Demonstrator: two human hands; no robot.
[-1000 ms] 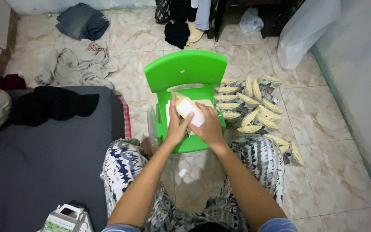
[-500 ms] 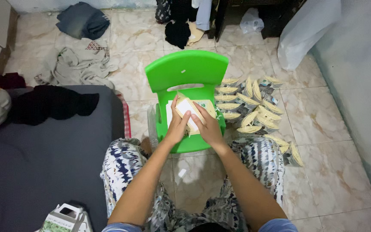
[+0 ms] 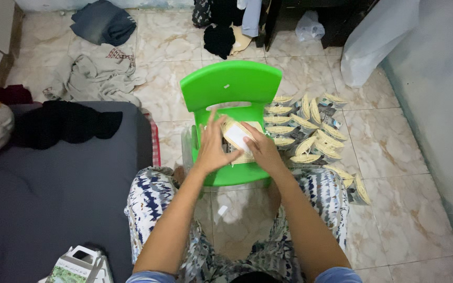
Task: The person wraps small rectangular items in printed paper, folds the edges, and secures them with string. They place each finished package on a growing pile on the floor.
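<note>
A small green plastic chair (image 3: 230,84) stands on the tiled floor in front of my knees. Over its seat my right hand (image 3: 262,150) grips a pale packet with a white label (image 3: 236,133). My left hand (image 3: 211,145) is beside it with fingers spread, touching the packet's left side and the sheets under it. A pile of similar cream packets (image 3: 305,128) lies on the floor to the right of the chair.
A grey mattress (image 3: 53,199) with a black garment (image 3: 64,121) lies on my left. Clothes (image 3: 96,73) are strewn on the floor beyond it. A white plastic bag (image 3: 374,36) leans at the far right wall. A printed box (image 3: 77,264) sits near my left elbow.
The packet has shifted slightly right and now sits in my right hand alone. My left hand's fingers have opened and spread beside it.
</note>
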